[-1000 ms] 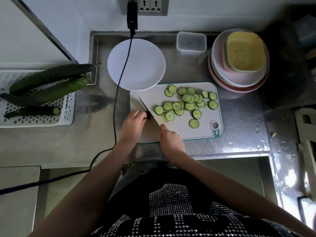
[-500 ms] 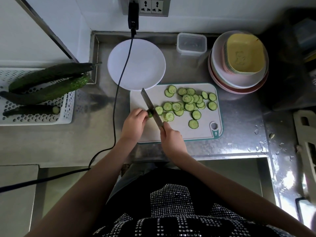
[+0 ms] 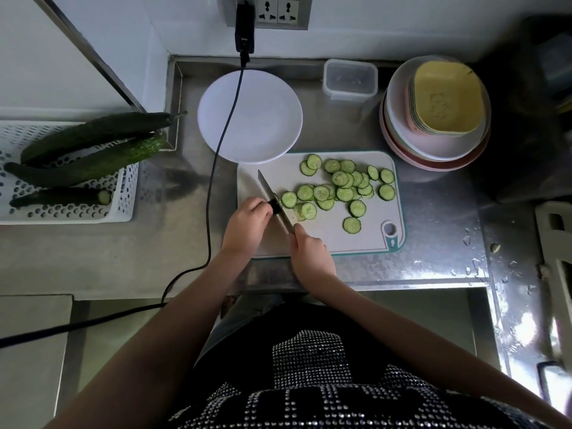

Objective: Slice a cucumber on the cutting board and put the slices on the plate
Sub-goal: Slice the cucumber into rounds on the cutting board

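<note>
No legible text, brand, number or sign anywhere in view.

Nearest candidates, placed from the cutting board:
- yellow dish, up and to the right of the board on the bowl stack: raised mark in its base, reads as a figure or motif, not letters (too soft to resolve).
- board's own near-right corner, below the hanging hole: small teal mark, illegible.
- wall socket plate, straight up from the board's left end: pin holes only, no markings readable.
- clear container, above the board: no label readable.
</note>
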Action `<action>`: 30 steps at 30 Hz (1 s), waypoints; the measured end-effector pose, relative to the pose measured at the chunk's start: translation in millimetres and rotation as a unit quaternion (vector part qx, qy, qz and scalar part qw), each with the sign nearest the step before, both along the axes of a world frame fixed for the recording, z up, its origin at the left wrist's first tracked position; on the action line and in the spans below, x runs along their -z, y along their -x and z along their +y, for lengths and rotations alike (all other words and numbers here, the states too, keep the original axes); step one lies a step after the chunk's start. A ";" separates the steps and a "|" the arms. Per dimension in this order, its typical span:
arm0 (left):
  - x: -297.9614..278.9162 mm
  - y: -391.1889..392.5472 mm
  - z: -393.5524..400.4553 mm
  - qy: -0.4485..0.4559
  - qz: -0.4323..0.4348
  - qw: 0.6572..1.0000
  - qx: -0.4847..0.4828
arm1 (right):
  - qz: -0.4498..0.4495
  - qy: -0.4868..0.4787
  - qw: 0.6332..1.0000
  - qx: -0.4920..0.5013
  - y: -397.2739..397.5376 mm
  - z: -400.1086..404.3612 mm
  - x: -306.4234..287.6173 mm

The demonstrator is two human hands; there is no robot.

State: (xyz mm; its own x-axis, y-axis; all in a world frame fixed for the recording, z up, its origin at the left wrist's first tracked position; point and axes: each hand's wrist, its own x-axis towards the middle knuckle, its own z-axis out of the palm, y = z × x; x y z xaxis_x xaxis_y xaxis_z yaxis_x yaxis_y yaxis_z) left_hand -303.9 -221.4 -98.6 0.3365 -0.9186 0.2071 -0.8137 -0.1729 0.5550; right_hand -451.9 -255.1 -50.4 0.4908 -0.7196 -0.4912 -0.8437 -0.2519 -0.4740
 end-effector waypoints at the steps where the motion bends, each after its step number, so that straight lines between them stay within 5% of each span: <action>1: 0.6 0.5 0.3 0.005 -0.007 1.000 -0.002 | 0.005 -0.005 1.000 0.000 -0.3 0.2 0.7; 30: -5.5 7.3 -1.8 -0.031 0.031 0.998 -0.053 | -0.065 -0.025 0.994 0.083 -0.3 -4.2 -8.6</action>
State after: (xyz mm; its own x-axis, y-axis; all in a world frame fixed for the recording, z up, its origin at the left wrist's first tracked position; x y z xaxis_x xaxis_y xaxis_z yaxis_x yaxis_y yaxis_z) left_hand -311.2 -223.2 -93.0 0.4422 -0.8878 0.1275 -0.7535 -0.2907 0.5897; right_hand -451.5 -259.3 -41.7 0.4297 -0.7718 -0.4687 -0.8024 -0.0883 -0.5903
